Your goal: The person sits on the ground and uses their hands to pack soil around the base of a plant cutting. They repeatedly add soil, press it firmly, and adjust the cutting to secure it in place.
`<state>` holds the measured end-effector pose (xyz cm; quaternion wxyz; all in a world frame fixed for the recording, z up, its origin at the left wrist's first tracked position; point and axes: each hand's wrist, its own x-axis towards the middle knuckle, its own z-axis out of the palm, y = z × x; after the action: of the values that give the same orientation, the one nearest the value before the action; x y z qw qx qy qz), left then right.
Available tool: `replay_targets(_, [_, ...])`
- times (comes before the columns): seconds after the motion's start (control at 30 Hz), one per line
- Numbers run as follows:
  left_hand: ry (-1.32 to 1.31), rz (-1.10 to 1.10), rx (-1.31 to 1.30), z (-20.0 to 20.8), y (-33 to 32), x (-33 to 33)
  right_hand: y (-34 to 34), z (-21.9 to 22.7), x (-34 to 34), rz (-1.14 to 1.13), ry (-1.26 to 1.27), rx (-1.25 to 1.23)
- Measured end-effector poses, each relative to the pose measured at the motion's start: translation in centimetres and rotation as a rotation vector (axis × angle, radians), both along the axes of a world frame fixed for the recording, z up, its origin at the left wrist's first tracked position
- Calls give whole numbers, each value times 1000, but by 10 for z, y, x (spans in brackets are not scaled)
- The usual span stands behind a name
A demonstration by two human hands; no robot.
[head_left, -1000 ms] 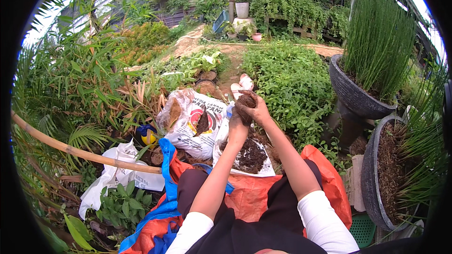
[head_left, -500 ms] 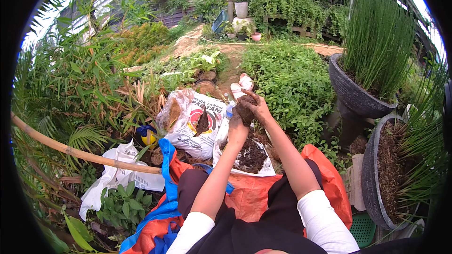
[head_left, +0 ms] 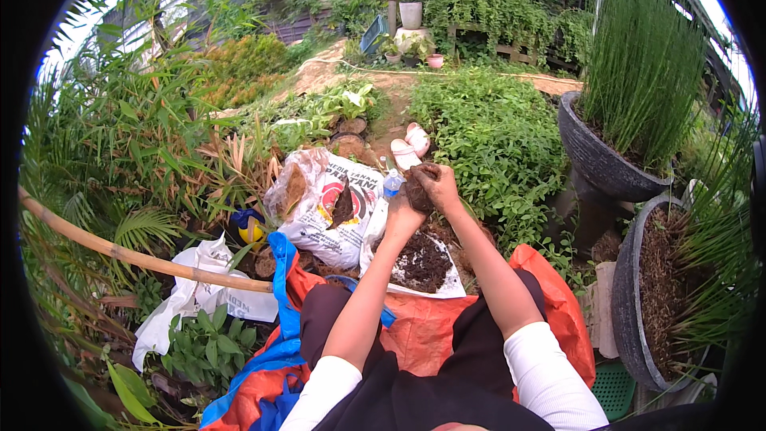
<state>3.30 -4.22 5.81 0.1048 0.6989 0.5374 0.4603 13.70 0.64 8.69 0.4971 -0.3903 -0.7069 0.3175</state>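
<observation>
Both of my hands are held together in front of me, smeared with dark soil. My left hand point(head_left: 403, 214) cups a round brown soil ball point(head_left: 416, 194) from below and the left. The fingers of my right hand point(head_left: 439, 183) curl over its top and right side, hiding part of it. Beneath the hands, dark loose soil point(head_left: 427, 262) lies on an opened white sack point(head_left: 452, 286). Just left of the ball stands a clear plastic bottle point(head_left: 392, 183) with a blue label. A soil-covered trowel point(head_left: 343, 206) rests on a printed white bag point(head_left: 319, 235) farther left.
Orange tarpaulin point(head_left: 419, 327) spreads beneath my legs. A bamboo pole point(head_left: 152, 262) crosses the left side. Pink-white clogs point(head_left: 409, 148) sit beyond my hands, beside low leafy plants point(head_left: 495, 124). Large dark planters point(head_left: 602, 152) stand at right, above a green basket point(head_left: 613, 389).
My right hand has come slightly lower, its fingers now curled over the soil ball where they were more stretched out. The bottle is less covered by my hands.
</observation>
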Motion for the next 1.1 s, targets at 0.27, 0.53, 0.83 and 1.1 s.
replay_targets(0.27, [-291,-246,-153,-7,4,-14,0,8,16,542,620,-638])
replay_targets(0.53, [-494,-279,-469,-17,8,-17,-3,-8,-1,285,261,-313])
replay_targets(0.83, [-772,-265,-458,3,0,-15,-21,18,8,107,-99,256])
replay_targets(1.1, [-733,-297,-413,6,3,-7,-11,8,-4,208,336,-202])
